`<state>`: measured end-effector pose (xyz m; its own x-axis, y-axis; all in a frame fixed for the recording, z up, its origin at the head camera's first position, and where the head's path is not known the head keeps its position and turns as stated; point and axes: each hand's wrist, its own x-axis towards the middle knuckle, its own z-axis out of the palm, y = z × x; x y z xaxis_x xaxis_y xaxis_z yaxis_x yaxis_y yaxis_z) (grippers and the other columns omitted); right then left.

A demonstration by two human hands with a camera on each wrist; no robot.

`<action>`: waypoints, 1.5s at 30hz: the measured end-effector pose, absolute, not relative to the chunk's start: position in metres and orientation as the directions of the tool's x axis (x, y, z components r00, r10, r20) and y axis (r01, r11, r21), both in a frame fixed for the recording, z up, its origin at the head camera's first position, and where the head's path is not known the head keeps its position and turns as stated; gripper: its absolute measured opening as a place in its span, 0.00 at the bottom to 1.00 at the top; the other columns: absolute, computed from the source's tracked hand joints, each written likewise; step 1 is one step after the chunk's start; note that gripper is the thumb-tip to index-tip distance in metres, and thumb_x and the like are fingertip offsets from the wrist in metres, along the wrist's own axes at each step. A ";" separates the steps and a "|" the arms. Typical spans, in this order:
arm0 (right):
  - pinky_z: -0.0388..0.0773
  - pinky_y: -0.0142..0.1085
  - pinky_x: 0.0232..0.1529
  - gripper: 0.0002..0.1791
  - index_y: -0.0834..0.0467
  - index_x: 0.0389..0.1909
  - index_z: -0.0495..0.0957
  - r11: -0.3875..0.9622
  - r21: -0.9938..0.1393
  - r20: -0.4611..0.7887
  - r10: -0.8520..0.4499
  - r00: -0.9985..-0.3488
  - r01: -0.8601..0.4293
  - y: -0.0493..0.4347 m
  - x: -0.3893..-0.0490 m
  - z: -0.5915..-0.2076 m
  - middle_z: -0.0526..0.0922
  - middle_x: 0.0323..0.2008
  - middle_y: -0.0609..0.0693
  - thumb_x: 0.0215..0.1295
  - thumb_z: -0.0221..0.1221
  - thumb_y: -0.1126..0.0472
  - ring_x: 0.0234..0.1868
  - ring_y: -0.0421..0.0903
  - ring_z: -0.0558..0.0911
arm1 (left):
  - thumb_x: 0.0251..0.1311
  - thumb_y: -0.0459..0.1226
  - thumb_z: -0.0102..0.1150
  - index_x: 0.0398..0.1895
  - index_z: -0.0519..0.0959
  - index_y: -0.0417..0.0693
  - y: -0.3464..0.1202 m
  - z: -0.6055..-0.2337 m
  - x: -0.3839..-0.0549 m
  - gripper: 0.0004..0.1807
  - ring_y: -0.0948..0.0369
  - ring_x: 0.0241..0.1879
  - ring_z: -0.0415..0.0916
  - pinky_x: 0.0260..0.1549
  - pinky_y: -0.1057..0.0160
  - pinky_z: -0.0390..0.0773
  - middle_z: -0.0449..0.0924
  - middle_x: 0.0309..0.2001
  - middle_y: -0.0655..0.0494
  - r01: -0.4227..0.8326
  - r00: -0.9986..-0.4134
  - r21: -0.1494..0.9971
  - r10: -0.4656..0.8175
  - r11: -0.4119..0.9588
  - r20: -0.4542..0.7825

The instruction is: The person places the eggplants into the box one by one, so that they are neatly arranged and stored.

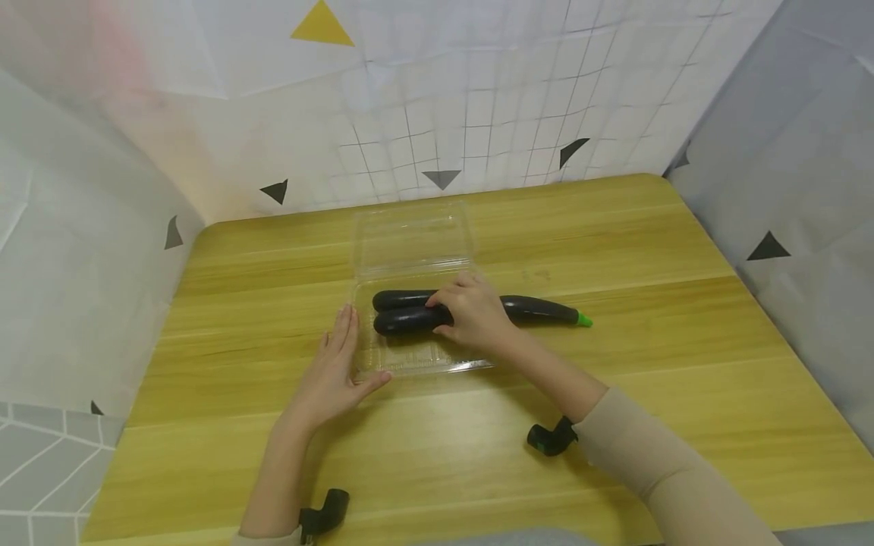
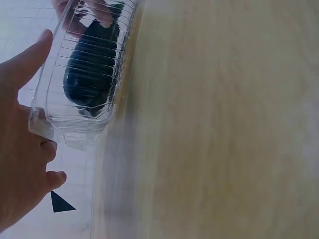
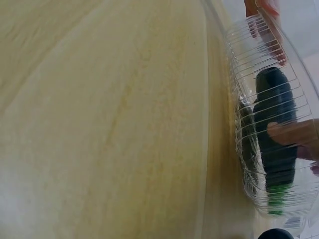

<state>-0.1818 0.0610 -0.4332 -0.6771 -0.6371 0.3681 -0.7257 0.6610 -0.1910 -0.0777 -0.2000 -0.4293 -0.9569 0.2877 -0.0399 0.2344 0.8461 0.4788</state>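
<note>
1. The surface (image 1: 683, 318) is yellow-brown, wood-grained, with darker streaks running from side to side and rounded far corners.
2. On it lies a clear box (image 1: 410, 359), slightly nearer the left edge than the right.
3. The box's open lid (image 1: 413, 236) extends toward the far edge.
4. Faint marks (image 1: 536, 276) show on the surface, right of the box.
</note>
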 end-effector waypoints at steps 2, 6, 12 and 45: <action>0.69 0.40 0.49 0.23 0.51 0.40 0.85 0.664 -0.182 0.364 -0.640 -0.677 -0.725 0.061 -0.181 -0.434 0.86 0.41 0.45 0.42 0.76 0.48 0.42 0.46 0.73 | 0.56 0.68 0.52 0.76 0.31 0.44 -0.200 -0.430 -0.078 0.61 0.59 0.74 0.24 0.71 0.46 0.38 0.24 0.77 0.50 0.235 -0.957 0.476 0.286 0.847 -0.038; 0.67 0.40 0.47 0.23 0.51 0.39 0.85 0.674 -0.162 0.347 -0.645 -0.681 -0.721 0.060 -0.181 -0.433 0.86 0.41 0.45 0.41 0.77 0.47 0.43 0.46 0.74 | 0.56 0.67 0.52 0.76 0.31 0.45 -0.200 -0.431 -0.078 0.61 0.58 0.74 0.24 0.71 0.46 0.39 0.25 0.77 0.50 0.237 -0.958 0.470 0.286 0.850 -0.034; 0.66 0.40 0.45 0.25 0.51 0.40 0.84 0.686 -0.155 0.310 -0.649 -0.695 -0.711 0.061 -0.180 -0.432 0.86 0.41 0.45 0.41 0.76 0.44 0.43 0.46 0.73 | 0.56 0.66 0.54 0.76 0.31 0.45 -0.200 -0.432 -0.078 0.61 0.58 0.74 0.24 0.71 0.46 0.39 0.24 0.77 0.50 0.238 -0.957 0.474 0.287 0.848 -0.033; 0.70 0.44 0.52 0.32 0.56 0.46 0.82 0.501 -0.443 0.579 -0.473 -0.664 -0.743 0.126 -0.170 -0.432 0.85 0.43 0.46 0.35 0.79 0.52 0.48 0.47 0.75 | 0.57 0.67 0.52 0.76 0.32 0.43 -0.199 -0.432 -0.077 0.60 0.58 0.75 0.24 0.70 0.44 0.40 0.24 0.77 0.50 0.253 -0.955 0.461 0.295 0.851 -0.022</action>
<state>-0.1698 0.1256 -0.4319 -0.6643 -0.4728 0.5789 -0.7432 0.5011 -0.4435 -0.0766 -0.1995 -0.4319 -0.9551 0.2954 -0.0220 0.2526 0.8508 0.4608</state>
